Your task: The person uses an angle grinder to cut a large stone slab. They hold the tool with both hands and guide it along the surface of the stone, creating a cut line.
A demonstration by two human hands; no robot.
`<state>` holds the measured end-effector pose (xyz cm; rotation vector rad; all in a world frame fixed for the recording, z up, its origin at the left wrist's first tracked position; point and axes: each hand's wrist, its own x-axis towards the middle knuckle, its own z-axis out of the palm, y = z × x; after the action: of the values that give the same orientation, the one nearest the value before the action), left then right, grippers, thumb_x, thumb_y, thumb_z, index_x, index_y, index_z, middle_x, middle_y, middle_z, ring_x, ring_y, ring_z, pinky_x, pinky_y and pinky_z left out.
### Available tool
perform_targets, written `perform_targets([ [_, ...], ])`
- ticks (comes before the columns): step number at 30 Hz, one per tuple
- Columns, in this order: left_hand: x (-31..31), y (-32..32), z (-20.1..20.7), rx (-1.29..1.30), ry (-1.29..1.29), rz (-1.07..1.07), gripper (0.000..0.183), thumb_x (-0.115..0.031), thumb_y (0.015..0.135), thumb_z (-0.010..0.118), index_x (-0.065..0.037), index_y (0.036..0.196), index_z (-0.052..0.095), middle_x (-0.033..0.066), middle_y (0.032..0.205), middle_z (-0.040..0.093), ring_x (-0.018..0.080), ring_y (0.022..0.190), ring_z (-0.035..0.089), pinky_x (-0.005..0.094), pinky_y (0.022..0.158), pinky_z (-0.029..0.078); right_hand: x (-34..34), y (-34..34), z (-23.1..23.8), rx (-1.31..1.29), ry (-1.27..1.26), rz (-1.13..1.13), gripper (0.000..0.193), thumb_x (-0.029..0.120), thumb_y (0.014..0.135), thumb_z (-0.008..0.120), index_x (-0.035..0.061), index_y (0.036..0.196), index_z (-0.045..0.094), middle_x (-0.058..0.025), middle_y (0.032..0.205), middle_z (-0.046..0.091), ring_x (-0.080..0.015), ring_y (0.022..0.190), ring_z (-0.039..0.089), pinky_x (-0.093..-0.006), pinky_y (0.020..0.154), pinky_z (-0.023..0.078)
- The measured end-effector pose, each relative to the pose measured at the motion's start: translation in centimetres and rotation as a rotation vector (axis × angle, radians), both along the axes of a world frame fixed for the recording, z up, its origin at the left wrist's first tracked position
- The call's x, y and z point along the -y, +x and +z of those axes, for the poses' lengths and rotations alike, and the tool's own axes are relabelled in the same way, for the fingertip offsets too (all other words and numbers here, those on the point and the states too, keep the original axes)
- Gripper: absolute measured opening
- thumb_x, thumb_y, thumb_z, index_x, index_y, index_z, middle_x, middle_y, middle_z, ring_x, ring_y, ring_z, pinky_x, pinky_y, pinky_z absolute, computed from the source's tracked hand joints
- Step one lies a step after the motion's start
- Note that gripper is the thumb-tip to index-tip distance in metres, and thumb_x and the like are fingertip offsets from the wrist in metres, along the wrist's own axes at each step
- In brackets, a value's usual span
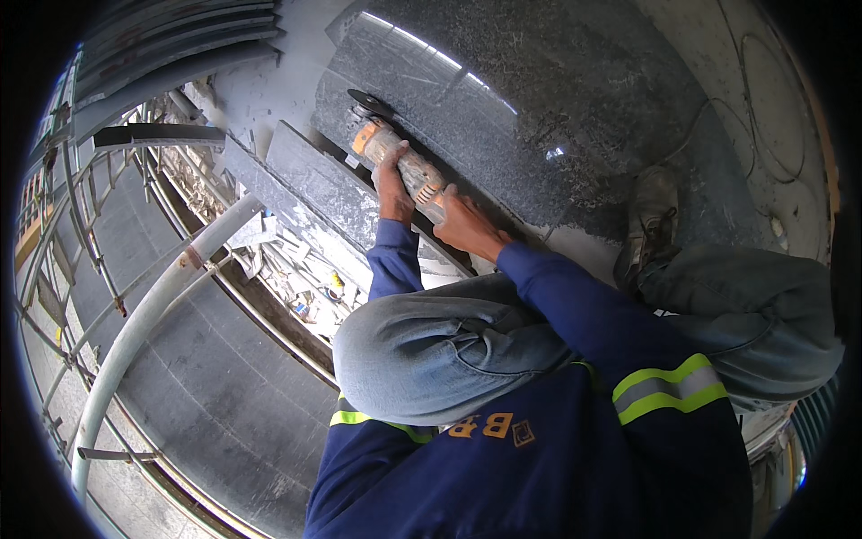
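— So, what's biggest there?
— A dark polished granite slab (pixel 539 117), lying far and right, with a narrower cut strip (pixel 314 184) just left of it.
— And the tool?
— An orange angle grinder (pixel 395 157) rests at the slab's left edge, disc at the far end.
— The hands?
— Left hand (pixel 391 190) has its fingers wrapped round the body; right hand (pixel 462 225) is clamped on the near handle end.

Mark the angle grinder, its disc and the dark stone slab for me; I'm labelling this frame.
angle grinder (pixel 400 162), head view, orange body.
disc (pixel 366 99), head view, upper face.
dark stone slab (pixel 539 117), head view, polished top.
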<state>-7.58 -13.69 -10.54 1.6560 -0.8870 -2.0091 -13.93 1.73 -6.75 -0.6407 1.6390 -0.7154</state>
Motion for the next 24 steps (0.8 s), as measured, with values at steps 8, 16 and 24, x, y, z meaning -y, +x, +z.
perform_targets([
  [8,-1.1,0.5,-0.1,0.005,0.001,-0.033,0.033,-0.020,0.084,0.068,-0.004,0.110,0.054,0.0093,0.082,0.062,0.0250,0.066,0.066,0.0407,0.061,0.058,-1.1,0.6,-0.1,-0.059,-0.009,-0.049,0.057,0.006,0.078,0.057,-0.0178,0.126,0.039,-0.0430,0.110,0.059,-0.0551,0.106,0.059,-0.0529,0.092,0.049],
  [16,-4.1,0.5,1.5,-0.001,0.015,-0.013,0.033,-0.019,0.083,0.068,-0.004,0.110,0.055,0.0077,0.083,0.061,0.0232,0.066,0.065,0.0392,0.060,0.058,-3.8,0.3,1.7,0.014,0.011,-0.032,0.059,0.008,0.078,0.057,-0.0169,0.128,0.037,-0.0442,0.110,0.057,-0.0560,0.107,0.058,-0.0542,0.094,0.048],
  [24,-2.0,0.2,0.7,-0.002,0.011,-0.035,0.034,-0.021,0.083,0.069,-0.003,0.108,0.054,0.0096,0.082,0.061,0.0256,0.065,0.065,0.0415,0.060,0.058,-1.9,0.8,-0.1,-0.018,-0.006,-0.050,0.072,0.010,0.078,0.057,-0.0194,0.138,0.030,-0.0438,0.113,0.057,-0.0553,0.109,0.058,-0.0530,0.096,0.048],
])
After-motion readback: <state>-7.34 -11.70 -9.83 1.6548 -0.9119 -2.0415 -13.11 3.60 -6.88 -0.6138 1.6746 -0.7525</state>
